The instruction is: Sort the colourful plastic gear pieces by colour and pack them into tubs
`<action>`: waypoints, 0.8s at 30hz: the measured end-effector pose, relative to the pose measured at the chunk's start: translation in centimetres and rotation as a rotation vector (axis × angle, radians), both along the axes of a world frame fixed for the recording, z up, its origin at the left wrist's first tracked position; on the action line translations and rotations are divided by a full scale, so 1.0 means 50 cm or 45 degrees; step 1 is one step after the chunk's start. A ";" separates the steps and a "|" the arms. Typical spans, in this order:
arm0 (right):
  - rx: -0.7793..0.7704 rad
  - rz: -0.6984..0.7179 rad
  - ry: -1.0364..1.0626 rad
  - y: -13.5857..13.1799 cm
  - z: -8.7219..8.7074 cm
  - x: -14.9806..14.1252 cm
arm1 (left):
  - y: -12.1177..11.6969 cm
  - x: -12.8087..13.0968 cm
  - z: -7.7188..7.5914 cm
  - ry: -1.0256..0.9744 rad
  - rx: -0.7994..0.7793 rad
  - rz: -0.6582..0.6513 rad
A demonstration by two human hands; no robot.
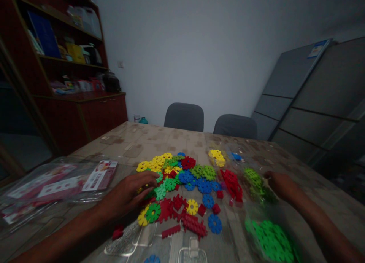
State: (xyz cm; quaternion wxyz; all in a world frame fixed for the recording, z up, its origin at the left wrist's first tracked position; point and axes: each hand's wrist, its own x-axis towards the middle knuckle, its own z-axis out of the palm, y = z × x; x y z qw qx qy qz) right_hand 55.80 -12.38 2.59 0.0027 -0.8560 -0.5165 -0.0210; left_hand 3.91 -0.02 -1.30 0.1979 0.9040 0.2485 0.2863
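Note:
My left hand (135, 188) is at the left side of a pile of plastic snap-together discs. Its fingers are loosely bent, with the thumb apart, next to teal-green discs (160, 192); I see nothing held in it. Beyond its fingertips lie yellow discs (156, 163), and blue discs (204, 185) fill the pile's right side. Nearer me are red connector pieces (194, 225) and a dark green disc (153, 212). On the right, my right hand (278, 183) has its fingers closed at the edge of a clear plastic bag (265, 182) containing light green discs (253, 179).
More clear bags hold red pieces (233, 185), yellow discs (217, 157), blue pieces (236, 157) and bright green discs (273, 240). Flat plastic packaging with a label (99, 175) lies at the left. Two grey chairs (184, 116) stand across the patterned table (137, 141).

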 end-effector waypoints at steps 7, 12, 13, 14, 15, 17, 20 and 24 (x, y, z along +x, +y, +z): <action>0.015 0.030 -0.012 0.023 -0.010 -0.009 | -0.002 0.002 0.003 0.016 0.000 0.005; 0.048 0.049 -0.009 0.029 -0.002 -0.004 | -0.002 0.002 0.004 0.021 -0.004 -0.016; 0.045 0.064 0.000 0.031 0.000 -0.004 | -0.002 0.002 0.005 0.019 0.000 -0.020; 0.040 0.084 0.013 0.032 0.003 -0.004 | -0.003 0.002 0.006 0.015 0.005 -0.023; 0.035 0.105 0.030 0.031 0.005 -0.004 | -0.003 0.002 0.006 0.011 0.012 -0.023; 0.021 0.156 0.072 0.022 0.009 -0.007 | -0.002 0.002 0.006 0.001 0.034 -0.020; -0.021 0.244 0.147 -0.007 0.016 -0.011 | 0.002 -0.001 0.004 0.013 0.064 -0.025; -0.067 0.341 0.180 -0.043 0.019 -0.013 | 0.004 -0.002 -0.001 0.059 0.073 -0.035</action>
